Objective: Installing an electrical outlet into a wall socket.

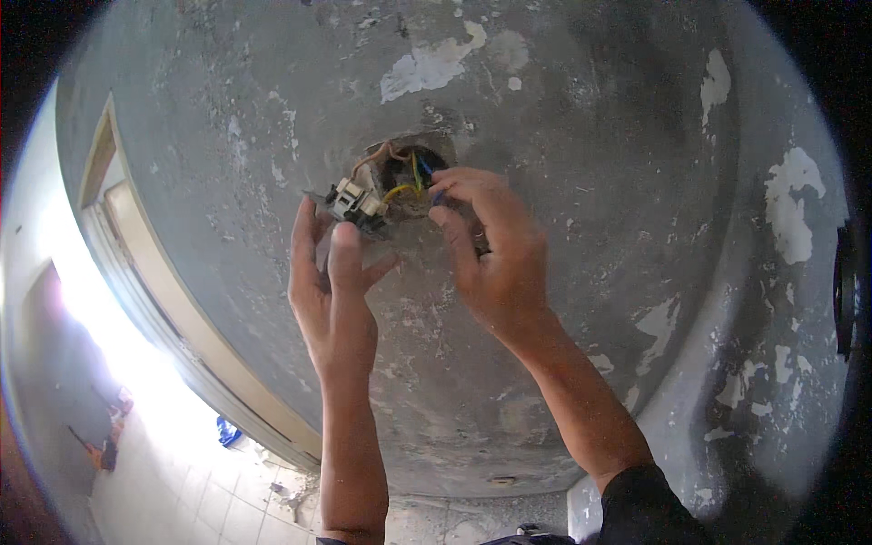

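My left hand (334, 295) holds an electrical socket insert (357, 202), white and dark with a metal frame, between thumb and fingers. It hangs in front of the wall, just left of a rough-edged wall box opening (416, 156). An orange-brown wire (371, 158) arches from the opening to the insert. A yellow-green wire (398, 192) also runs between them. At the right side of the opening, my right hand (500, 245) has thumb and forefinger closed near a blue wire (425, 167). Its fingers partly hide the wire and the opening.
Around the opening, the grey wall (581, 173) is scuffed, with pale peeled patches. A door frame (195, 318) stands at the left, with bright light beside it. Pale floor tiles (213, 500) and a blue object (228, 431) lie lower left. A dark round-edged object (847, 291) is at far right.
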Action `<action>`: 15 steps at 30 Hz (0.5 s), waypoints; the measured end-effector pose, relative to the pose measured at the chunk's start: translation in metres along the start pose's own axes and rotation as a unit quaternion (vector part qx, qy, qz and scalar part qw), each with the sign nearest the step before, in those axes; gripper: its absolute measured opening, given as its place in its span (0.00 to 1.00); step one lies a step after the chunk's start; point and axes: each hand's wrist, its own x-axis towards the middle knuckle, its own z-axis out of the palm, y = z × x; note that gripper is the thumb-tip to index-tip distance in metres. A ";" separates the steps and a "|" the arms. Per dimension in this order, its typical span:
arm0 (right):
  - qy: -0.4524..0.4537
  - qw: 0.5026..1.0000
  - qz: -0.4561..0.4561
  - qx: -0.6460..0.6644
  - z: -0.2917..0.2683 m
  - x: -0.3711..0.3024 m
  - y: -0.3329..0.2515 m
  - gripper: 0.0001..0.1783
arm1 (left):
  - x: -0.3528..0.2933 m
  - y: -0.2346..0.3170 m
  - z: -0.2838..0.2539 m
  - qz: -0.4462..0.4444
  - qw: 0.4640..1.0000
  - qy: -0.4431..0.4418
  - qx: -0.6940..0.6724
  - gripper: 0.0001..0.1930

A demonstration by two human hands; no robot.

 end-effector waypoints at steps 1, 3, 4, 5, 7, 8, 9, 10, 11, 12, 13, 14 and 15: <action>-0.010 1.000 0.007 0.014 0.001 0.000 -0.001 0.10 | 0.003 0.003 0.000 0.001 0.998 0.005 0.055 0.34; -0.020 1.000 -0.005 -0.004 0.000 -0.001 0.000 0.11 | 0.003 0.009 0.002 0.004 0.997 0.001 0.081 0.33; -0.036 0.999 -0.020 -0.030 0.000 -0.001 0.002 0.12 | 0.003 0.011 0.003 0.003 0.995 -0.002 0.097 0.32; -0.030 0.999 -0.018 -0.024 -0.001 0.000 0.004 0.12 | 0.003 0.011 0.005 0.007 0.994 -0.003 0.105 0.32; -0.045 0.998 -0.034 -0.036 -0.003 -0.001 0.009 0.13 | 0.002 0.010 0.009 0.009 0.991 -0.004 0.131 0.30; -0.041 0.998 -0.032 -0.029 -0.001 -0.002 0.011 0.13 | 0.003 0.009 0.009 0.012 0.990 -0.003 0.138 0.30; -0.032 0.996 -0.052 -0.072 0.001 -0.003 0.011 0.15 | 0.005 0.007 0.007 0.027 0.991 -0.008 0.129 0.29; -0.022 0.991 -0.070 -0.116 0.003 -0.004 0.011 0.17 | 0.006 0.007 0.005 0.041 0.992 -0.014 0.119 0.28; -0.017 0.992 -0.069 -0.108 0.002 -0.003 0.009 0.17 | 0.006 0.009 0.005 0.046 0.991 -0.013 0.127 0.28; -0.030 0.988 -0.083 -0.126 0.000 -0.001 0.007 0.18 | 0.006 0.009 0.004 0.053 0.990 -0.020 0.129 0.27; -0.043 0.984 -0.098 -0.144 -0.003 0.000 0.005 0.20 | 0.005 0.010 0.003 0.060 0.989 -0.026 0.131 0.26; -0.040 0.985 -0.096 -0.138 -0.004 0.001 0.003 0.20 | 0.005 0.010 0.003 0.063 0.988 -0.025 0.138 0.26; -0.057 0.985 -0.094 -0.133 -0.004 0.001 0.003 0.21 | 0.006 0.009 0.002 0.068 0.987 -0.027 0.145 0.25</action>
